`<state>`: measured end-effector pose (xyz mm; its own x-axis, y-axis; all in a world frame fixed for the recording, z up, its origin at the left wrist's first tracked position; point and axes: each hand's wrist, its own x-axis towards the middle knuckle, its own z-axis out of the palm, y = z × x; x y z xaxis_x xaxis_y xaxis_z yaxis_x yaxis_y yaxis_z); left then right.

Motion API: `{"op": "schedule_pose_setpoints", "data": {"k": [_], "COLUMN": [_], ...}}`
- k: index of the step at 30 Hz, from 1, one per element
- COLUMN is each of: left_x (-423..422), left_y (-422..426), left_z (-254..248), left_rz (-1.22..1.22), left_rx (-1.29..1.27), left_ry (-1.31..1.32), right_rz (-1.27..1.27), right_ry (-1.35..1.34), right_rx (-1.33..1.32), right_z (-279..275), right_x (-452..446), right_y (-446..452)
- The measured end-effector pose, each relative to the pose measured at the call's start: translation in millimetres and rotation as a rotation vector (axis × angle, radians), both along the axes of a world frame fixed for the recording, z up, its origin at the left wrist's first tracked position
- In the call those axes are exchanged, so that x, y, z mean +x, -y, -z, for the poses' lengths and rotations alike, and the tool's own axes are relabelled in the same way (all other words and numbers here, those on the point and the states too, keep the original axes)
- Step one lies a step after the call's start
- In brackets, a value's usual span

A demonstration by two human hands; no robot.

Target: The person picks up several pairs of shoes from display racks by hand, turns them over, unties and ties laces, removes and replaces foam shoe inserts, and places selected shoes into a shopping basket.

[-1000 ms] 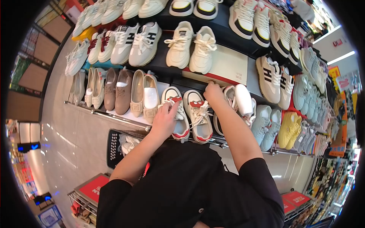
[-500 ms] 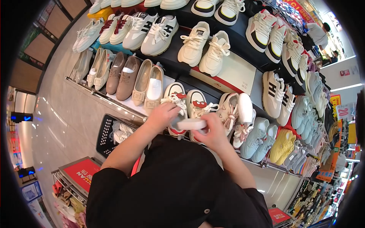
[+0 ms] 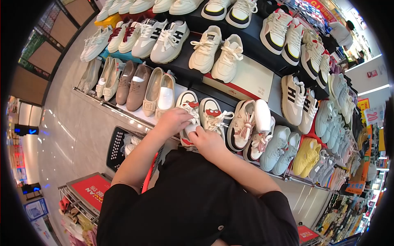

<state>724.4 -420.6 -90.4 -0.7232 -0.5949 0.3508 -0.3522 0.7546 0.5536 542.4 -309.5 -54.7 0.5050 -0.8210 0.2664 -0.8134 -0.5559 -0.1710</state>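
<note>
A white sneaker with a red cartoon patch [image 3: 189, 98] stands on the front row of the rack. My left hand [image 3: 174, 121] is closed on its tongue and laces, fingers bent over the upper. At the shoe's opening, my right hand [image 3: 208, 142] pinches a white shoe insert [image 3: 190, 128], which is partly inside and partly covered by my fingers. The matching sneaker [image 3: 212, 112], with untied-looking white laces, sits just right of it, partly behind my right hand.
Beige flats [image 3: 153, 91] stand to the left, and sneakers with pink laces [image 3: 241, 125] to the right, one topped by a white insert [image 3: 262, 116]. A shoebox [image 3: 250, 78] lies behind. A black basket [image 3: 117, 145] holds shoes below the rack's metal rail [image 3: 111, 105].
My right hand has moved left and brought the white insert down into the sneaker's opening. My left hand stays at the tongue, slightly lower to the left.
</note>
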Motion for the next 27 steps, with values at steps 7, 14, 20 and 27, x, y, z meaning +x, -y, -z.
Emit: {"op": "schedule_pose_setpoints", "data": {"k": [7,14,20,27], "left_x": [0,2,2,-1], "left_y": [4,-1,1,2], "left_z": [-8,-1,1,-5], "left_rz": [0.041,0.001,-0.019,0.004], "left_rx": [0.047,0.069,0.098,0.05], "left_ry": [0.129,0.091,0.074,0.081], "right_rz": [0.056,0.027,-0.012,0.062], "right_ry": [-0.076,0.37,0.397,0.351], "right_rx": [0.115,0.556,0.48,0.333], "right_z": [18,12,18,36], "right_x": [10,-22,-18,1], "right_y": [17,27,20,20]}}
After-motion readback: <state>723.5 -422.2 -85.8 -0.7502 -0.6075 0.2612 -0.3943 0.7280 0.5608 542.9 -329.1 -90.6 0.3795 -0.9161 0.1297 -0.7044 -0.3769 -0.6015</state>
